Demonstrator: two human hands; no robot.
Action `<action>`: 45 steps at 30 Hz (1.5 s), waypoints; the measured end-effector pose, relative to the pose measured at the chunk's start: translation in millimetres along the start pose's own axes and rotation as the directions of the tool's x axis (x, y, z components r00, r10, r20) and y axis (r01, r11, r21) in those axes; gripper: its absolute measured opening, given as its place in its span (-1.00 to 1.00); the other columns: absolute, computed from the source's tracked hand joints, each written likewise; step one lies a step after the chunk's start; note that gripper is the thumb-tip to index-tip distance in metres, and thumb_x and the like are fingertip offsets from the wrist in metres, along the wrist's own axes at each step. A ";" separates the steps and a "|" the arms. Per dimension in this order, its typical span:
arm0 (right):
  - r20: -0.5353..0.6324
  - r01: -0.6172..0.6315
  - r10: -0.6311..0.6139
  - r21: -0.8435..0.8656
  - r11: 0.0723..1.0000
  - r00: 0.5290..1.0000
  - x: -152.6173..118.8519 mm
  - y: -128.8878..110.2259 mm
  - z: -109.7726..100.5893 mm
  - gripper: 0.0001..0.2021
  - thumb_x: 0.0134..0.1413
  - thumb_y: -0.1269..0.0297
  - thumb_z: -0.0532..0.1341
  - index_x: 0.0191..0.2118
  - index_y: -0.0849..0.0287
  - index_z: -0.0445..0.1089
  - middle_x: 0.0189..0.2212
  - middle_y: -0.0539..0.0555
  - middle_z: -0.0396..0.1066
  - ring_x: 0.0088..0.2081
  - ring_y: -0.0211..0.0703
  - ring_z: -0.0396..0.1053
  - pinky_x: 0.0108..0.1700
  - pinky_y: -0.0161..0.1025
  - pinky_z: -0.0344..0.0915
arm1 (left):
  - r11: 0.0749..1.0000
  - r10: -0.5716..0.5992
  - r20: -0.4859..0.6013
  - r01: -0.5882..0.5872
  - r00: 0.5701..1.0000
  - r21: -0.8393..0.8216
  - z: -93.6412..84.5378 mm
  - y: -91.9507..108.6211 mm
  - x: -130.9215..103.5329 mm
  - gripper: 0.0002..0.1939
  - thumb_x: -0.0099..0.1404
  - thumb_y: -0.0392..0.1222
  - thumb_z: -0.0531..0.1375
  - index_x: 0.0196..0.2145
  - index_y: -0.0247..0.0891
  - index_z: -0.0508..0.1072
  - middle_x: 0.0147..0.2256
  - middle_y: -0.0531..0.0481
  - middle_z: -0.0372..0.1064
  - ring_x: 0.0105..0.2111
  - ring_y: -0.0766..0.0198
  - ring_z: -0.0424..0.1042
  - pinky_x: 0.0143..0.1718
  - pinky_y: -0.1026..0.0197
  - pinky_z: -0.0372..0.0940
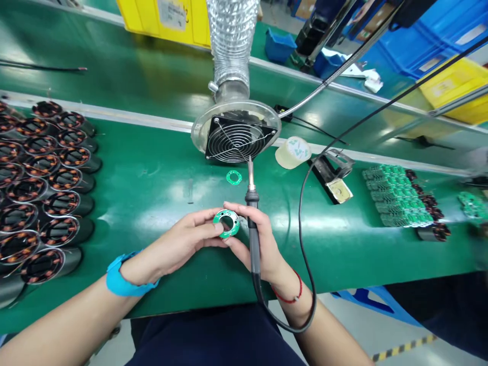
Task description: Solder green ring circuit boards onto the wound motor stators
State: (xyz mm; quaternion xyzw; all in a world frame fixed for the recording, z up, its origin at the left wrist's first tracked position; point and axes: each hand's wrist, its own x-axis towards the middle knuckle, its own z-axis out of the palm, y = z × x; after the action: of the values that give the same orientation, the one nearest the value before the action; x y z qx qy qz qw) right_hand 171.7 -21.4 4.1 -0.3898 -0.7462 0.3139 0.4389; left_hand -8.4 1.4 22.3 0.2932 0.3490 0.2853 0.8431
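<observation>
My left hand (186,236) pinches a green ring-shaped circuit board (233,232), thumb on its face and fingers behind. Whether the board sits on another part beneath is hidden. My right hand (263,236) is curled round the grip of a soldering iron (254,239), and its thumb and index fingertip also touch the board's edge. The iron points up and away, its tip in front of the round fume extractor fan (238,142). Another green ring board (234,177) lies flat on the bench just beyond my hands.
Rows of wound motor stators (57,203) fill the left side. Right of the fan are a pale round spool (293,152) and an iron stand with a sponge (338,190). Stacked boards (396,195) stand farther right. The iron's cable (301,213) loops over my right forearm.
</observation>
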 end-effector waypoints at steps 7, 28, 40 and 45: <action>-0.040 -0.006 0.013 0.171 0.985 0.999 -2.1 -4.2 6.6 -0.46 0.23 0.25 0.27 0.24 -0.04 0.05 0.19 0.22 0.31 0.20 0.00 0.34 0.19 0.06 0.35 | 0.983 -0.014 -0.023 0.009 1.000 -0.182 5.0 -2.6 -6.9 -0.81 0.24 -0.20 0.31 -0.17 -0.18 0.61 -0.15 -0.04 0.54 -0.19 0.28 0.48 -0.13 0.31 0.41; -0.121 0.161 -0.189 -0.209 0.965 0.974 10.3 -10.5 -13.0 -0.49 0.21 0.50 0.19 0.20 -0.05 0.11 -0.18 0.07 0.50 -0.16 -0.10 0.52 -0.12 -0.07 0.50 | 1.000 -0.030 -0.203 0.029 0.979 -0.008 6.9 -2.4 -8.4 -0.56 0.12 -0.18 0.34 0.00 -0.22 0.55 -0.08 -0.08 0.50 -0.24 0.22 0.48 -0.14 0.13 0.43; -0.112 -0.122 0.129 0.067 0.990 0.985 10.0 -20.1 -4.1 -0.65 0.17 0.51 0.09 0.01 -0.01 0.18 -0.44 -0.10 0.31 -0.45 -0.27 0.33 -0.36 -0.29 0.30 | 0.082 0.779 0.118 -0.287 0.616 0.955 -2.0 -18.4 -13.3 -0.53 0.22 -0.39 0.14 0.08 -0.12 0.47 -0.07 -0.13 0.43 -0.07 0.11 0.44 -0.04 0.13 0.37; 0.002 -0.354 0.421 0.544 0.761 0.907 3.7 -14.6 8.6 -0.66 0.21 0.26 0.21 0.06 0.01 0.15 -0.48 -0.14 0.27 -0.44 -0.27 0.39 -0.29 -0.28 0.41 | 0.175 0.767 0.041 -0.271 0.640 0.947 1.9 -16.2 -16.4 -0.49 0.25 -0.34 0.16 0.16 -0.14 0.33 -0.09 -0.11 0.42 -0.14 0.15 0.45 -0.11 0.16 0.39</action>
State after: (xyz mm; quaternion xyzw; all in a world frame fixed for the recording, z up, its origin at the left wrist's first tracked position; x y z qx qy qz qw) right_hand 158.4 -26.6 13.8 -0.4167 -0.5046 0.5680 0.4991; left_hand -12.2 -21.2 19.1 0.7231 0.4990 0.3894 0.2766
